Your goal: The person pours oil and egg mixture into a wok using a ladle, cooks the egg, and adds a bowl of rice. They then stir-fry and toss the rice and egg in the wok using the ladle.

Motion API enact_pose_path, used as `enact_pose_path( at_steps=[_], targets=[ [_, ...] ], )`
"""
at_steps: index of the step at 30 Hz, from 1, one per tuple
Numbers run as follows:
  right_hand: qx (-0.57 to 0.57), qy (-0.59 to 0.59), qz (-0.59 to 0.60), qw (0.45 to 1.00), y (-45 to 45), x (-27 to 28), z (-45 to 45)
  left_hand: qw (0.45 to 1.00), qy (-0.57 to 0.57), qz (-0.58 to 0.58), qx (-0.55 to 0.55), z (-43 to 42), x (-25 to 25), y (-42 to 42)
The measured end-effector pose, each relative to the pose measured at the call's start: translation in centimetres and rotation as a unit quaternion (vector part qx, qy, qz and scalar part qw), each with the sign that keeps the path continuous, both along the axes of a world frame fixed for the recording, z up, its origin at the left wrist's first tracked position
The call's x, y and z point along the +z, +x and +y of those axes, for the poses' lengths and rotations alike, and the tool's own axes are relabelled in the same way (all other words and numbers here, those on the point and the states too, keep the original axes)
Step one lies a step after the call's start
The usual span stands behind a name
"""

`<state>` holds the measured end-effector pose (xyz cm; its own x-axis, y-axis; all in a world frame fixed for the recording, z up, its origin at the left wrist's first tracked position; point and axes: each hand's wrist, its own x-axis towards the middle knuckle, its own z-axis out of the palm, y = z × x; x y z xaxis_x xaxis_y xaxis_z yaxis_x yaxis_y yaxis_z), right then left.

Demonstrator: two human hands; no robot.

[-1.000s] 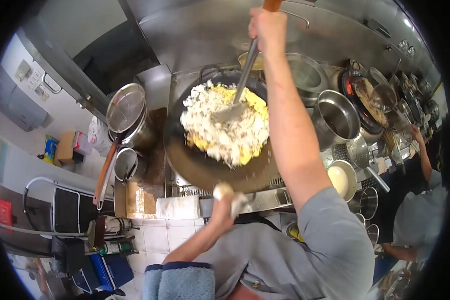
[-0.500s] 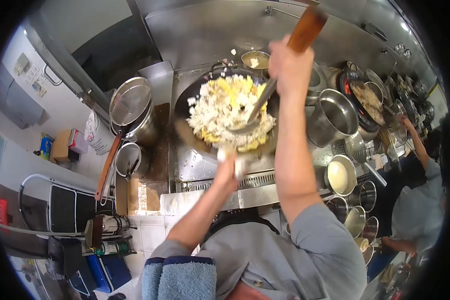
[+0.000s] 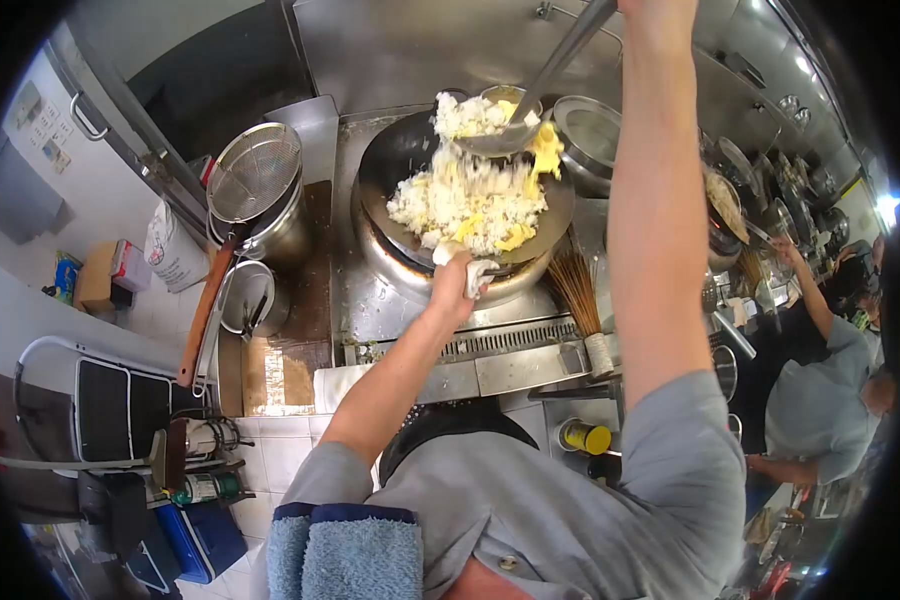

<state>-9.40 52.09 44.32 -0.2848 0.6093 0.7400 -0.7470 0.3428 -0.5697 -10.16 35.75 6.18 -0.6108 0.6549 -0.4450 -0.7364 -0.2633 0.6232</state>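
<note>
My left hand (image 3: 454,282) is closed around the near handle of a dark wok (image 3: 372,180), with a white cloth (image 3: 480,274) bunched in its grip. The wok sits tilted on the burner ring and holds white rice mixed with yellow egg (image 3: 470,208). Above its far side hangs a metal ladle (image 3: 553,80) heaped with rice, while loose grains and egg drop below it. At the top edge of the view, partly cut off, my right hand (image 3: 660,8) grips the ladle's upper end.
To the left stand a round strainer (image 3: 255,172) on a steel pot and a smaller steel pot (image 3: 245,300). A bamboo brush (image 3: 578,290) leans right of the wok. Behind it is a lidded pan (image 3: 588,130). Another person (image 3: 820,400) works at the far right.
My right hand and the ladle have risen up and to the right, lifting rice out. The wok has tilted, and its rice is now in the air and sliding toward me.
</note>
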Motion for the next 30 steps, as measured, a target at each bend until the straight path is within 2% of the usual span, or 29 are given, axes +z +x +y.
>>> enact_pose_path(
  at_steps=[3,5,7,8,9,10,11,13,15,17,18,21,23,24,26,27,28,29,30],
  targets=[
    [0.058,0.001,0.02,0.998,-0.5,-7.5,-0.4,1.0,0.001,0.029,-0.011,0.5,-1.8,-1.5],
    [-0.055,-0.065,-0.115,0.99,-5.6,-17.5,0.2,0.999,0.005,0.037,-0.028,0.3,-2.7,-1.4],
    [-0.022,-0.038,-0.135,0.99,-6.0,-15.0,1.0,0.998,0.007,0.039,-0.041,0.4,-2.8,-2.0],
    [-0.011,-0.036,-0.147,0.988,-5.2,-14.0,1.5,0.998,0.012,0.005,-0.067,0.3,-3.2,-2.3],
    [0.063,-0.046,-0.12,0.99,-4.8,-12.6,2.6,0.998,-0.003,-0.013,-0.068,0.3,-2.5,-2.4],
    [0.076,-0.036,-0.127,0.988,-3.3,-11.5,3.4,0.997,-0.017,-0.031,-0.068,0.3,-1.2,-2.3],
    [0.084,-0.037,-0.136,0.986,-1.6,-11.9,3.4,0.995,-0.04,-0.055,-0.072,-0.3,-0.9,-1.9],
    [0.051,-0.026,-0.107,0.993,-2.0,-17.1,3.8,0.995,-0.035,-0.048,-0.083,0.2,-1.9,-2.6],
    [0.062,-0.049,-0.094,0.992,-5.0,-18.0,6.8,0.993,-0.036,-0.063,-0.098,0.1,-3.4,-2.4],
    [0.044,-0.053,-0.088,0.994,-5.7,-13.9,5.5,0.992,-0.055,-0.061,-0.099,-0.5,-1.9,-2.0],
    [0.086,-0.049,-0.09,0.991,-6.6,-12.1,7.6,0.991,-0.063,-0.071,-0.093,-0.3,-1.7,-2.3],
    [0.08,-0.045,-0.031,0.995,-8.4,-10.2,10.2,0.991,-0.063,-0.087,-0.076,-0.6,-1.0,-1.9],
    [0.145,-0.122,-0.008,0.982,-12.4,-17.6,12.2,0.992,-0.047,-0.088,-0.072,-0.7,-1.3,-1.8],
    [0.104,-0.143,-0.065,0.982,-12.7,-17.3,11.3,0.988,-0.053,-0.123,-0.072,-0.7,-1.0,-1.9],
    [0.154,-0.122,-0.132,0.972,-11.6,-16.6,11.2,0.983,-0.046,-0.145,-0.105,-1.2,-1.9,-1.7],
    [0.181,-0.098,-0.151,0.967,-11.6,-14.2,10.6,0.982,-0.033,-0.138,-0.121,-0.5,-2.2,-3.2],
    [0.084,-0.014,-0.188,0.978,-10.6,-13.4,9.5,0.985,-0.021,-0.118,-0.121,0.1,-3.2,-3.7],
    [-0.017,0.06,-0.227,0.972,-6.6,-13.7,5.7,0.986,-0.108,-0.085,-0.097,0.9,-2.3,-3.2],
    [-0.123,0.131,-0.26,0.949,-4.2,-13.7,3.2,0.992,-0.082,-0.068,-0.07,1.2,-2.4,-2.0]
  ],
)
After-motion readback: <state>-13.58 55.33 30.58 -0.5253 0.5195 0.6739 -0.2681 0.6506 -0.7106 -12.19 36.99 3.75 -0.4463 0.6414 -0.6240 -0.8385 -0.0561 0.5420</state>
